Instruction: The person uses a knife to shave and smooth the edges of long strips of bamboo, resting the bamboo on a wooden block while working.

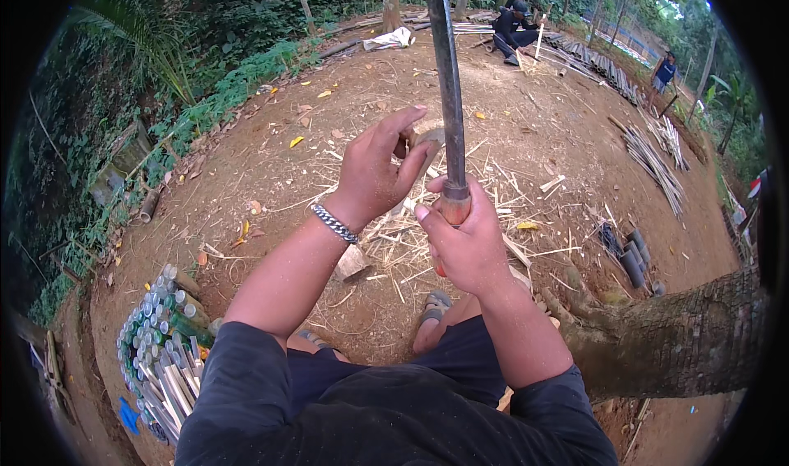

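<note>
My right hand is closed round the orange-red handle of a machete. Its long dark blade stands nearly upright in front of me. To its left, my left hand, with a chain bracelet at the wrist, has its thumb and fingers curled about a short greyish piece. The fingers partly hide this piece, and I cannot tell its kind. It lies close to the blade; whether they touch is unclear. Below the hands, a cut wooden block rests on the ground between my feet, among pale shavings.
Stacked bottles and a bundle of split sticks lie at my left. A thick tree trunk crosses at right, near dark tubes. Further off are poles, a seated person and a standing person.
</note>
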### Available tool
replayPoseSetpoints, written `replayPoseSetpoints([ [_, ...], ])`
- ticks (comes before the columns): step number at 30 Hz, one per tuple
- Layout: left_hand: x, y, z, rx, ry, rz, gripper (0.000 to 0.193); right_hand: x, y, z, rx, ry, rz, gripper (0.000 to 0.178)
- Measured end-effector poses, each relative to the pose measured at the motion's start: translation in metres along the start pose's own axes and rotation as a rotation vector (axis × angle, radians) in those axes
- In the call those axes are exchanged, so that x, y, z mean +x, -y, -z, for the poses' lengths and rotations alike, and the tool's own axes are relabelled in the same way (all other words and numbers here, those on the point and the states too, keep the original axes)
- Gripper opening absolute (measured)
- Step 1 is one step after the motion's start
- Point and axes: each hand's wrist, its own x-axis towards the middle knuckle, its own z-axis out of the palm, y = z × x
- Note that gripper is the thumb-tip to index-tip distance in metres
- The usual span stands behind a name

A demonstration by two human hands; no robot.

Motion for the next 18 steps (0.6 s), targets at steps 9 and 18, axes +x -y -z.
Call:
replayPoseSetpoints([
  [9, 0.003, 0.0, -0.001, -0.013, -0.028, -0.06, 0.052, 0.0, -0.003, 0.003, -0.04, -0.031, 0.019, 0.03],
  [18, 0.002, -0.003, 0.01, 0.009, 0.074, -0.087, 0.044, -0.006, 0.003, 0.016, -0.08, 0.037, -0.057, 0.029],
])
